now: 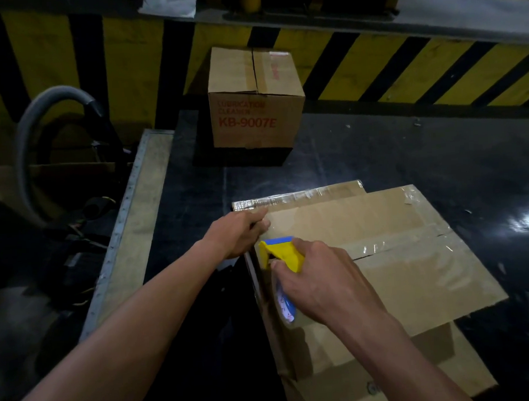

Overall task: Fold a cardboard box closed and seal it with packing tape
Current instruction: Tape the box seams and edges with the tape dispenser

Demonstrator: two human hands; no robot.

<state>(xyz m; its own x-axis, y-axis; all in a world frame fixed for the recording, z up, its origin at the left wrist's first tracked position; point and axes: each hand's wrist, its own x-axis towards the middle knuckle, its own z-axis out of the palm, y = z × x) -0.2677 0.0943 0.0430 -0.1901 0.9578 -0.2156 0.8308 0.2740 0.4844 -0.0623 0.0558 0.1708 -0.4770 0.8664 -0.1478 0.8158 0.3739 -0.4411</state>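
The right hand has its fingers curled tight around a yellow and blue tape dispenser, which sits at the left edge of the box; the tape roll shows just under the palm, partly hidden by the hand. The left hand lies just beyond it, fingers bent down over the far left corner of the box top, thumb tucked under so I cannot tell how firmly it grips. Both forearms reach in from the near left.

The box sits near and right on a dark glossy table, its flaps folded flat. A strip of clear tape runs across the top seam, and more glints along the far edge. A loose flap hangs out at the near side.

Farther back on the table stands a second box, closed, printed in red with "KB-9007E". Nothing lies between it and the hands. A grey hose arcs up at the left, off the table's metal-edged side. Behind everything runs a yellow and black striped wall.
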